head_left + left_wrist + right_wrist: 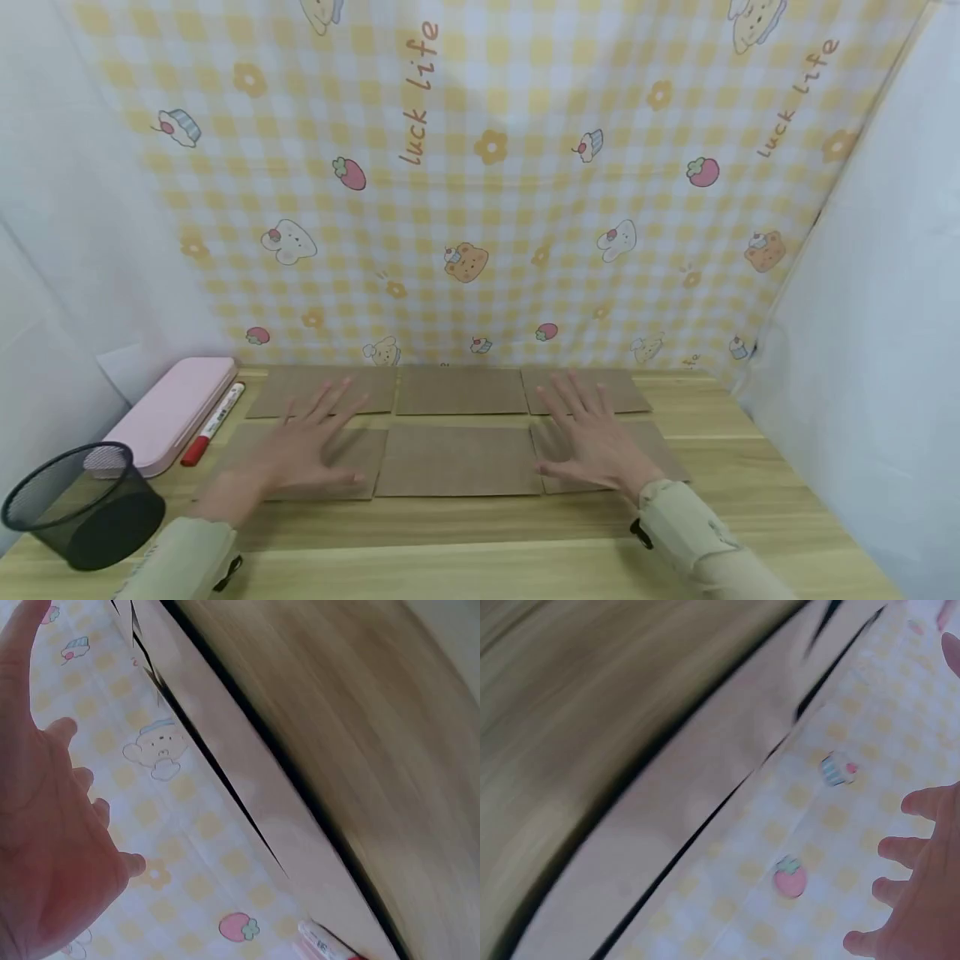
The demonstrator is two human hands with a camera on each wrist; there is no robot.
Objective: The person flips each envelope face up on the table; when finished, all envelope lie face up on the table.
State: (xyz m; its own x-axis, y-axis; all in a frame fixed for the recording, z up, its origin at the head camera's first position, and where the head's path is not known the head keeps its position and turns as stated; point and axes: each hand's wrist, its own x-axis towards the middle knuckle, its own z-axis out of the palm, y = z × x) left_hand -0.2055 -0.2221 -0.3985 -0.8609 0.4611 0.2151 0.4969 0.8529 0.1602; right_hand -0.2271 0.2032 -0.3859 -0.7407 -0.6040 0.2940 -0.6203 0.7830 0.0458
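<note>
Brown cardboard pieces lie in two rows on the wooden table, among them a front middle piece (459,461) and a back middle piece (461,392). My left hand (303,446), fingers spread and palm down, is over the left pieces, overlapping the front left cardboard (352,462) in the head view. On the other side my right hand (596,446) spreads its fingers over the front right cardboard (652,450). Neither hand holds anything. Both wrist views show the spread hands, the left (52,847) and the right (922,885), above the cardboard.
At the left stand a black mesh pen holder (112,517) and a pink case (176,408). A marker with a red cap (197,450) lies beside the case. Behind the table hangs a yellow checked cloth (495,208); white sheets (862,275) flank it.
</note>
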